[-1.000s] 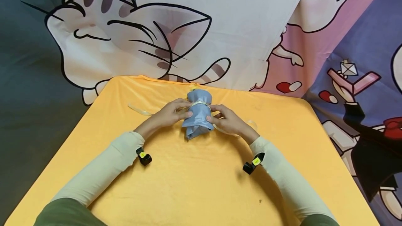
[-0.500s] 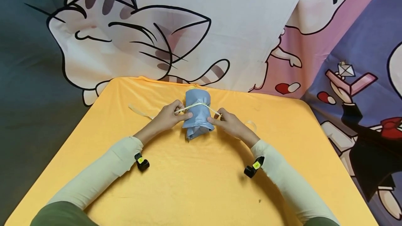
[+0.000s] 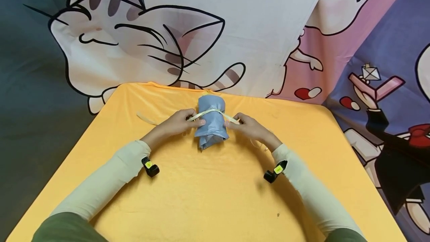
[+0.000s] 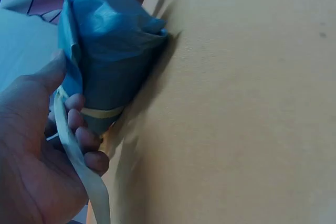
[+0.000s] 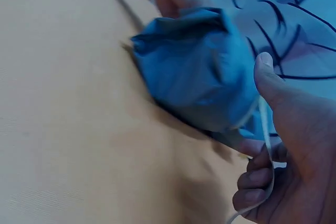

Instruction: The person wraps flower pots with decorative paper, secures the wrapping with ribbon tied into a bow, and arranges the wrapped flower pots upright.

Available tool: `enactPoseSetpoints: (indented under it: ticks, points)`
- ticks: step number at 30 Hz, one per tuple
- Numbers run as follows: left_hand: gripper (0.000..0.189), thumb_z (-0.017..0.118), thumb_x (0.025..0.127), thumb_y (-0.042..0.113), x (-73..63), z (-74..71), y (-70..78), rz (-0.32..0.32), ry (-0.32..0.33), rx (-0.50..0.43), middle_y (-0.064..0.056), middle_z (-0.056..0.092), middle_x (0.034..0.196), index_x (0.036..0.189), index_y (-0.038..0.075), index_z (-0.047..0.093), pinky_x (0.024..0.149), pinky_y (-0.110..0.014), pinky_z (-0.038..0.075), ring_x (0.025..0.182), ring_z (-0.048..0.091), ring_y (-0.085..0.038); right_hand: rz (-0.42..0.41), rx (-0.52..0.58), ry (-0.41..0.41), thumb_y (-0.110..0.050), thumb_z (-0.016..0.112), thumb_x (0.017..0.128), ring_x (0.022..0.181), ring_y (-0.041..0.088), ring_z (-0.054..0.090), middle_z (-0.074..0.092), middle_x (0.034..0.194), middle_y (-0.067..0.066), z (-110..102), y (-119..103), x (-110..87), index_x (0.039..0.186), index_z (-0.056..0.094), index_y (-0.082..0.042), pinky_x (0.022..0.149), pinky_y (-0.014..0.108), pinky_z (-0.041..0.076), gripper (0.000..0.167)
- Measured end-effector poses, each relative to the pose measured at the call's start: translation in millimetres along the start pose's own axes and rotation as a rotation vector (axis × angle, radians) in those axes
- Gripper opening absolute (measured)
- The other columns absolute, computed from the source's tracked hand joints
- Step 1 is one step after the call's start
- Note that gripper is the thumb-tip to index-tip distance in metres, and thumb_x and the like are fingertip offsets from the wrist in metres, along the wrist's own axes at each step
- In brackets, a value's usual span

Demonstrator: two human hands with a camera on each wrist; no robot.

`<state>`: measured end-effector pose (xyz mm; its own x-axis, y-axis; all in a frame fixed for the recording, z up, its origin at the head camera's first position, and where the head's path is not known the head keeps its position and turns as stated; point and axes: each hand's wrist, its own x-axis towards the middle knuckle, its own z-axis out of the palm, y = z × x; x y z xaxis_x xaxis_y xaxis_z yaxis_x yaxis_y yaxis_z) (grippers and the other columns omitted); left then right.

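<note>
A blue-grey wrapped bundle lies on the yellow cloth, its near end folded and crumpled. Round its upper part runs a pale yellow ribbon, whose two sides stretch outward to the hands. My left hand holds one side, with the ribbon crossing its curled fingers and the thumb against the wrapping. On the other side my right hand grips the opposite length; there the ribbon passes over the curled fingers. The bundle's far side and the ribbon behind it are hidden.
A yellow cloth covers the table. One ribbon tail trails beyond the left hand, and another loose tail lies under the right wrist. Behind the table hangs a printed cat backdrop. A small yellow bit shows behind the bundle's far end.
Both hands have moved slightly outward from the bundle's sides, drawing the ribbon out to left and right. The right tail has shifted on the cloth. The bundle has hardly moved.
</note>
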<state>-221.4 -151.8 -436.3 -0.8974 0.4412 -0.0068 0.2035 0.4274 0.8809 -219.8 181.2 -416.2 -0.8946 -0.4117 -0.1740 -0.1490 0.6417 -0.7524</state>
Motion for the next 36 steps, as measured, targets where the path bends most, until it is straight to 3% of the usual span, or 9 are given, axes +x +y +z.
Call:
enactPoseSetpoints:
  ticks: [5,8,14,19,23,27,30,32,36]
  points:
    - [0.034,0.078,0.109,0.033,4.5,-2.9,-0.7,-0.011,-0.032,-0.067,0.001,0.048,0.083,0.092,0.012,0.059,0.068,-0.028,0.039,0.074,0.045,-0.018,-0.035,0.034,-0.074,-0.045,0.070,0.112,0.070,0.015,0.047,0.052,0.085,0.001,-28,13,4.1,0.126,0.067,-0.007,0.065,0.029,0.043,0.041]
    - [0.034,0.077,0.110,0.032,6.8,-3.6,-3.7,-0.030,-0.055,-0.074,0.003,0.046,0.081,0.091,0.012,0.057,0.069,-0.027,0.037,0.074,0.043,-0.017,-0.059,-0.090,-0.102,-0.034,0.078,0.108,0.074,0.015,0.051,0.060,0.090,0.005,-51,27,2.5,0.121,0.071,-0.005,0.068,0.030,0.046,0.032]
    - [0.032,0.075,0.112,0.034,6.5,-5.8,-7.1,-0.065,-0.099,-0.087,0.004,0.048,0.079,0.095,0.012,0.060,0.068,-0.027,0.038,0.072,0.043,-0.016,-0.020,-0.400,0.021,-0.032,0.080,0.106,0.084,0.020,0.057,0.072,0.095,0.008,-107,61,-6.5,0.108,0.077,-0.007,0.076,0.035,0.047,0.025]
    - [0.031,0.073,0.113,0.036,3.4,-7.6,-10.1,-0.083,-0.122,-0.107,0.004,0.048,0.077,0.098,0.011,0.061,0.065,-0.026,0.038,0.068,0.042,-0.014,0.060,-0.489,0.123,-0.033,0.080,0.106,0.085,0.026,0.061,0.075,0.099,0.015,-152,87,-21.4,0.114,0.077,0.000,0.078,0.040,0.050,0.034]
    - [0.032,0.072,0.113,0.037,2.4,-7.4,-10.9,-0.083,-0.123,-0.108,0.003,0.047,0.076,0.099,0.010,0.062,0.064,-0.026,0.037,0.066,0.041,-0.013,0.134,-0.545,0.101,-0.022,0.076,0.105,0.092,0.034,0.069,0.078,0.111,0.026,-172,108,-35.0,0.123,0.072,0.009,0.085,0.051,0.058,0.036]
    - [0.035,0.072,0.113,0.039,3.7,-5.2,-9.5,-0.080,-0.126,-0.099,0.003,0.046,0.076,0.097,0.011,0.060,0.064,-0.026,0.037,0.066,0.041,-0.014,0.223,-0.630,-0.005,-0.012,0.071,0.100,0.116,0.055,0.065,0.068,0.133,0.038,-162,109,-43.9,0.146,0.058,0.012,0.101,0.069,0.055,0.054]
    - [0.037,0.073,0.112,0.041,5.3,-3.6,-8.5,-0.076,-0.126,-0.093,0.003,0.045,0.076,0.095,0.012,0.057,0.065,-0.027,0.037,0.066,0.041,-0.015,0.182,-0.644,0.021,-0.014,0.069,0.103,0.136,0.068,0.052,0.057,0.149,0.043,-137,89,-40.3,0.159,0.049,0.009,0.112,0.080,0.047,0.064]
    - [0.038,0.073,0.112,0.041,5.7,-2.8,-7.1,-0.073,-0.120,-0.092,0.003,0.046,0.076,0.094,0.012,0.056,0.066,-0.027,0.037,0.067,0.041,-0.015,0.098,-0.565,0.109,-0.015,0.065,0.107,0.140,0.069,0.050,0.056,0.152,0.043,-115,69,-32.9,0.157,0.052,0.009,0.115,0.079,0.046,0.057]
    - [0.039,0.074,0.112,0.041,5.0,-2.9,-4.2,-0.070,-0.099,-0.098,0.002,0.048,0.078,0.093,0.012,0.056,0.066,-0.027,0.038,0.069,0.043,-0.016,-0.044,-0.329,0.210,-0.031,0.067,0.113,0.139,0.054,0.063,0.065,0.149,0.033,-70,25,-17.0,0.150,0.060,0.006,0.119,0.067,0.051,0.053]
